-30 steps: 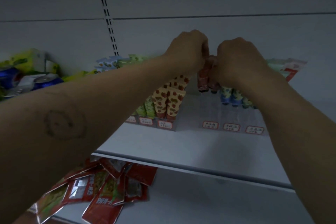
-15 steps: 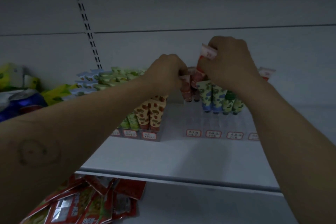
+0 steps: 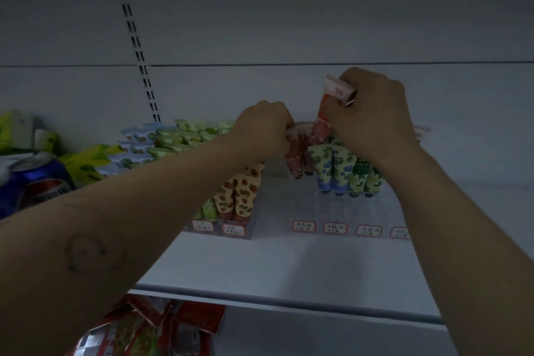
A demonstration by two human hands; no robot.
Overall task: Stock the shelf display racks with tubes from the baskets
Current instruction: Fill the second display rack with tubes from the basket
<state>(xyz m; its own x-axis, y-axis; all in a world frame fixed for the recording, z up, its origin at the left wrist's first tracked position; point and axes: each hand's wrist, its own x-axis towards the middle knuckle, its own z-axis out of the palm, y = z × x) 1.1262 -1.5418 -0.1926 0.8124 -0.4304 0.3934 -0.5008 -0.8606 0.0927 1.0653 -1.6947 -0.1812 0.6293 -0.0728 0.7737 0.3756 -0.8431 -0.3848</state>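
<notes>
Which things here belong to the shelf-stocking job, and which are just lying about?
Job: red tube gripped by right hand; racked red tubes held by left hand; spotted tubes; clear rack.
Lying about: cola can; red packets below; green packets.

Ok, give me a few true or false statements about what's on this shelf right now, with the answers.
1. The right hand holds a raised red tube. True.
2. The left hand is open and holds nothing. False: its grip is round the standing red tubes.
3. The blue can sits left of both hands. True.
4. The red packets lie up among the tubes. False: they lie on the level below the white shelf.
</notes>
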